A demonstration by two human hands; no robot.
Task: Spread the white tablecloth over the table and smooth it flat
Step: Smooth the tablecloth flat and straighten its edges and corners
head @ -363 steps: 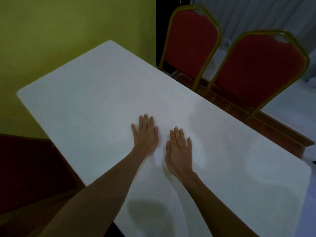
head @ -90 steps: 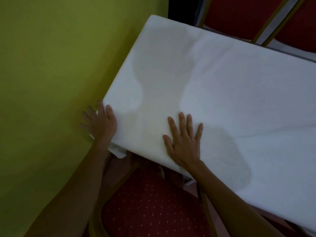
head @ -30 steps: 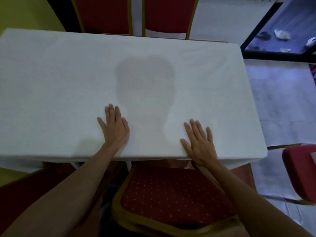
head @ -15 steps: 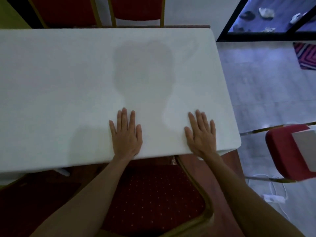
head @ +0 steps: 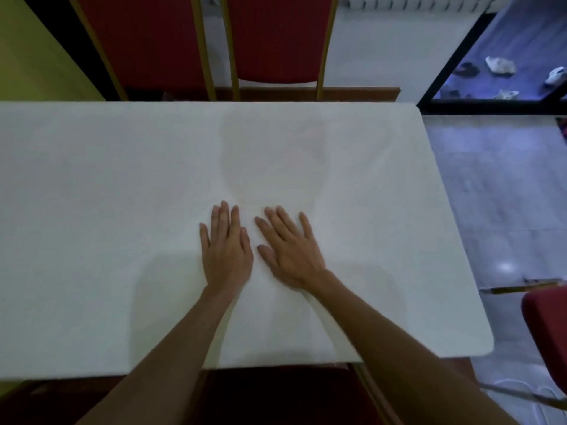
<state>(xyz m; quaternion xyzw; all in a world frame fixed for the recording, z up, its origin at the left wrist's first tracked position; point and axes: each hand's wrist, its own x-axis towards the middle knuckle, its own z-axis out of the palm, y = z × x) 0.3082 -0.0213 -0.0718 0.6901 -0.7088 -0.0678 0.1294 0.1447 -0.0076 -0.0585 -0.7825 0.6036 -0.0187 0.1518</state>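
Observation:
The white tablecloth point(head: 107, 210) covers the whole table top, lying flat with faint creases near the right end. My left hand point(head: 225, 246) rests palm down on the cloth near the middle, fingers spread and pointing away from me. My right hand point(head: 290, 248) lies flat beside it, a few centimetres to the right, fingers angled slightly left. Neither hand holds anything. A shadow of my head falls on the cloth beyond the fingertips.
Two red chairs with gold frames point(head: 276, 41) stand at the table's far side. A red chair seat point(head: 285, 397) sits under the near edge below my arms. Another red chair point(head: 546, 326) is at the right. A yellow wall point(head: 33, 56) is far left, tiled floor right.
Both hands have slid from the near edge forward to the middle of the cloth and drawn close together. The view has shifted so more of the table shows.

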